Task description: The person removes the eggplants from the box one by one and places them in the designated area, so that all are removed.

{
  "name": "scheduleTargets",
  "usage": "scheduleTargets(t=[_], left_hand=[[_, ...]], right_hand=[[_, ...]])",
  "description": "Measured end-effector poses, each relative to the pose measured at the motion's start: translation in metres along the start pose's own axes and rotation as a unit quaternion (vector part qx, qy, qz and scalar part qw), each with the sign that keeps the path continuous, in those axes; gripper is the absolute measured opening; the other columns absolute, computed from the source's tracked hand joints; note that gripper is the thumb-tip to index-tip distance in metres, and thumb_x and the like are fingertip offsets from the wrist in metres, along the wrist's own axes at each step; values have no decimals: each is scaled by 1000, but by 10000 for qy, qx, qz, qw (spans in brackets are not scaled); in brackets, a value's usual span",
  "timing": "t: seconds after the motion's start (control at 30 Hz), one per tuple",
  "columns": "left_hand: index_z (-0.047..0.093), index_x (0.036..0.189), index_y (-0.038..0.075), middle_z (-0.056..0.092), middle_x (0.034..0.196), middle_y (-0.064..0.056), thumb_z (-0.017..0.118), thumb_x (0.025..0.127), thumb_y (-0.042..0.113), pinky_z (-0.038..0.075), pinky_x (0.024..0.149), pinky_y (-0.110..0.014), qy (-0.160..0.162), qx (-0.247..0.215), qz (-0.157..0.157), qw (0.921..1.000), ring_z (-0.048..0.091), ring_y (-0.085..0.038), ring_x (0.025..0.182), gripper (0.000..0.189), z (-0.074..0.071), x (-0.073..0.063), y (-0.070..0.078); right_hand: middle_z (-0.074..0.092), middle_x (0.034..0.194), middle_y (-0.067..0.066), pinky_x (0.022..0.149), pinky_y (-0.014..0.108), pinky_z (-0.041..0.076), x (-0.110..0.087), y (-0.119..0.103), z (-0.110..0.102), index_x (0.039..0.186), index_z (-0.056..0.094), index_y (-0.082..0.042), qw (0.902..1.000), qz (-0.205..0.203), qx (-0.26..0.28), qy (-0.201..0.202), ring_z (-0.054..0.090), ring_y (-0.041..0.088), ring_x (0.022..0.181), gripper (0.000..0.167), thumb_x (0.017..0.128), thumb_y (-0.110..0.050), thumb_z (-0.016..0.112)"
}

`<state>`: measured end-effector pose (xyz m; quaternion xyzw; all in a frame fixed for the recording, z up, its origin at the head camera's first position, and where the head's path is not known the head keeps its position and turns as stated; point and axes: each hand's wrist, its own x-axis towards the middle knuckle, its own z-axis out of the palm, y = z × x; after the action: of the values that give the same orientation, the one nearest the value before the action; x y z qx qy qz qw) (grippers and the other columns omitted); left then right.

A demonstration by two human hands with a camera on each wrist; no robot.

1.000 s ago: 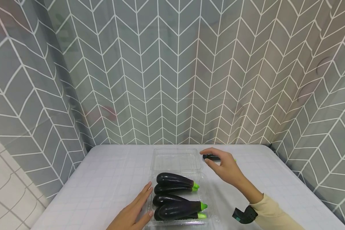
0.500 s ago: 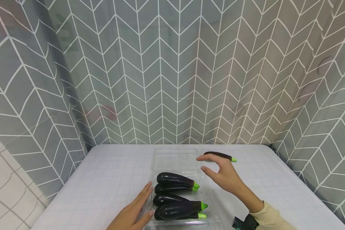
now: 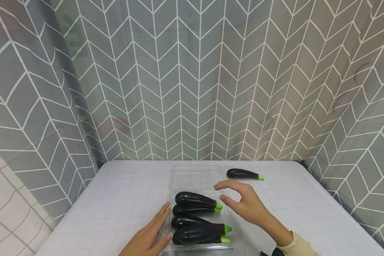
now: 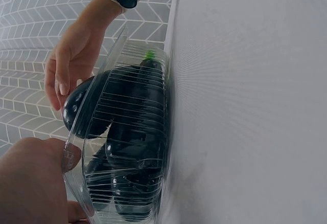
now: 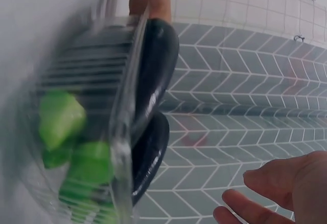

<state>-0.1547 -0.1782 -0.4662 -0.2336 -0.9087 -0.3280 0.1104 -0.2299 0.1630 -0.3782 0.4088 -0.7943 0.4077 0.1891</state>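
Several dark eggplants [image 3: 201, 233] with green stem ends lie side by side in a clear plastic clamshell box [image 3: 228, 245]. Along the box's left side rests my left hand [image 3: 148, 233], fingers straight; in the left wrist view its thumb [image 4: 71, 157] touches the rim. My right hand [image 3: 244, 202] hovers by the back right corner of the box, thumb and forefinger spread, holding nothing. Beyond it a single eggplant [image 3: 242, 174] lies on the table, stem to the right. In the right wrist view, eggplants show above the rim of the box.
The box's clear lid [image 3: 195, 177] lies folded back, away from me. A white cloth covers the table [image 3: 124, 192]. Grey chevron curtains [image 3: 192, 89] stand behind the table and on both sides.
My right hand has drawn back from over the lone eggplant, leftward and nearer to me, so that eggplant now shows whole. The left hand and the boxed eggplants stay put.
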Motion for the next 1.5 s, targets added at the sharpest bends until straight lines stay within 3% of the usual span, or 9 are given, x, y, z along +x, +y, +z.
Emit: scheduleTargets(t=[0.17, 0.4, 0.9, 1.1, 1.4, 1.5], left_hand=[[39, 161, 9, 29, 169, -3, 58, 105, 47, 50, 103, -51, -68, -47, -10, 10000, 41, -27, 146, 71, -1, 0, 0], [40, 161, 8, 29, 169, -1, 61, 105, 44, 51, 102, -49, -3, -15, 60, 10000, 42, -26, 145, 70, 1, -1, -2], [39, 161, 9, 28, 170, 0, 61, 104, 46, 49, 103, -52, -19, -67, 10, 10000, 39, -25, 146, 71, 2, -2, -3], [39, 161, 9, 28, 170, -2, 58, 105, 48, 49, 103, -53, -99, -4, -16, 9999, 41, -27, 146, 71, -1, -1, 0], [39, 161, 10, 29, 169, -1, 60, 104, 45, 50, 102, -53, -59, 35, -36, 10000, 42, -26, 145, 70, -3, 1, 2], [38, 162, 9, 28, 170, -1, 59, 105, 46, 50, 102, -53, -103, 20, -47, 9999, 42, -27, 145, 71, -3, 1, 2]], right_hand=[[73, 122, -4, 98, 41, 54, -5, -5, 6, 126, 72, -16, 9995, -27, 28, -324, 68, 19, 115, 35, 94, -2, 76], [73, 121, 1, 96, 38, 55, -11, -5, 17, 125, 70, -11, 9954, -371, 418, -779, 68, 21, 113, 37, 91, 1, 77], [74, 113, 1, 92, 35, 56, -14, 5, 32, 113, 75, -12, 9762, -1048, 821, -1712, 69, 16, 107, 23, 92, -2, 76], [75, 112, -2, 90, 31, 56, -14, 1, 31, 115, 76, -12, 9725, -874, 832, -1990, 69, 12, 105, 21, 95, -7, 75], [71, 124, -7, 95, 34, 55, -15, -1, 29, 130, 71, -13, 9640, -276, 697, -2552, 65, 9, 114, 39, 93, -18, 81], [71, 124, -6, 92, 34, 56, -16, 0, 30, 131, 70, -13, 9646, -268, 721, -2524, 65, 8, 113, 39, 93, -17, 81]])
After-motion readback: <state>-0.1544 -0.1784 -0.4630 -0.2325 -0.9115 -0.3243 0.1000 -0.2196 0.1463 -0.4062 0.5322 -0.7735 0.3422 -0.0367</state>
